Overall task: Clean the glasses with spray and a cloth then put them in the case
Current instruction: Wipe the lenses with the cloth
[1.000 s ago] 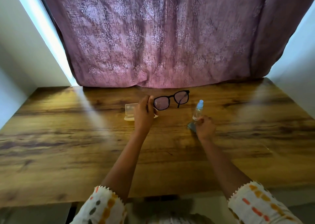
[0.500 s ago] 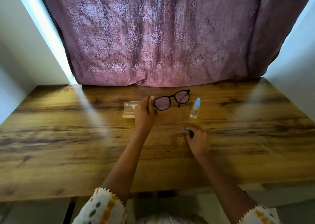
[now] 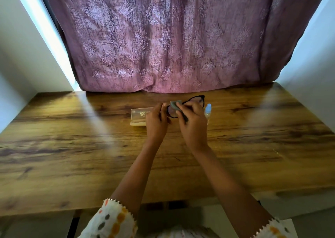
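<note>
Black-framed glasses (image 3: 196, 100) are held up above the wooden table (image 3: 72, 147), near its far middle. My left hand (image 3: 156, 122) grips the frame at its left end. My right hand (image 3: 193, 127) pinches a small grey-green cloth (image 3: 175, 105) against the left lens. An open clear case (image 3: 139, 114) with a cream base lies on the table just left of my left hand. A small spray bottle (image 3: 208, 109) with a blue cap stands behind my right hand, partly hidden by it.
A mauve patterned curtain (image 3: 163, 38) hangs along the table's far edge. White walls (image 3: 21, 56) close in both sides. The table's near edge (image 3: 163, 199) runs under my forearms.
My right hand picked the cloth off the table and carried it up and left onto the glasses' left lens. My left hand stayed holding the glasses.
</note>
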